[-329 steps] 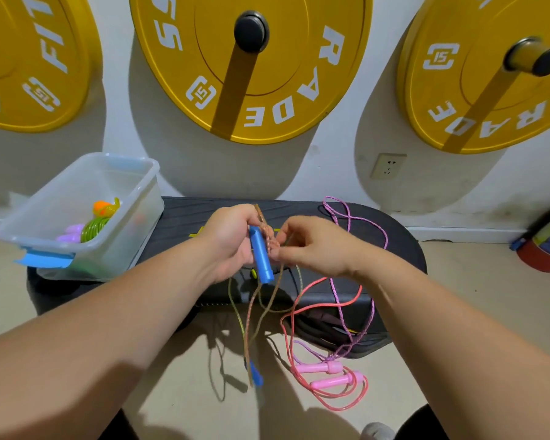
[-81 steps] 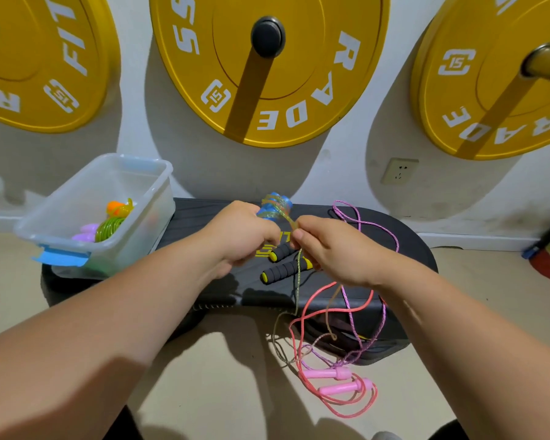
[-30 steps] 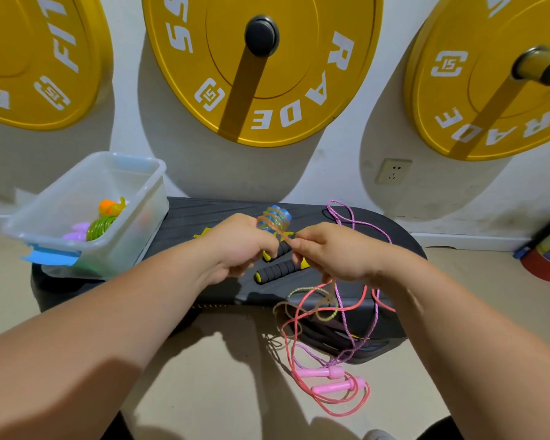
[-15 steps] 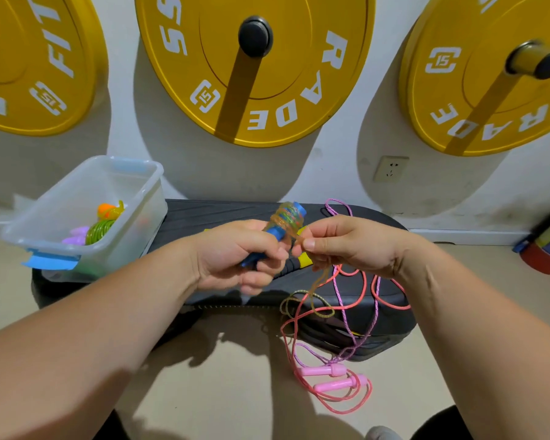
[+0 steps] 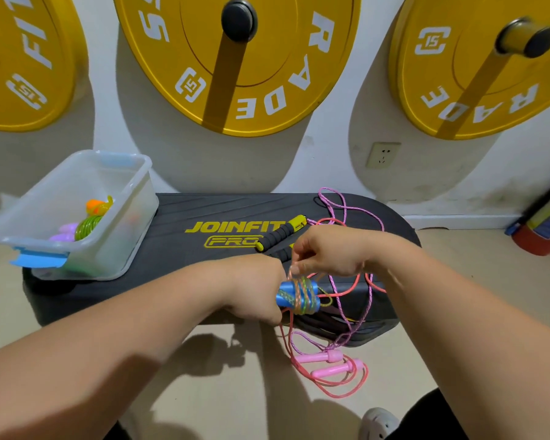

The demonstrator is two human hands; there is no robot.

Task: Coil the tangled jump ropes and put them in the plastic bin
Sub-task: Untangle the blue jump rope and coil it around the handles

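At frame centre I see my left hand [image 5: 254,292] gripping the blue jump-rope handles [image 5: 285,296], which jut from its right side. Their long axis runs left to right, with the free end pointing right. My right hand [image 5: 327,252], just above, pinches the iridescent cord [image 5: 303,295] wound round them. The plastic bin [image 5: 131,223] sits well apart at the left.

the plastic bin [image 5: 134,217] sits on the left end of the step platform [image 5: 178,249], with a coiled rope [image 5: 89,225] in it. right of the bin lie the foam-grip handles [image 5: 275,236]. your left hand [image 5: 254,290] holds the wound rope [image 5: 299,295] at the platform's near edge, and your right hand [image 5: 331,252] pinches its cord just beyond. loose ropes [image 5: 346,211] trail off the right end to the floor handles [image 5: 327,363], nearer you. weight plates [image 5: 267,74] hang on the wall behind.
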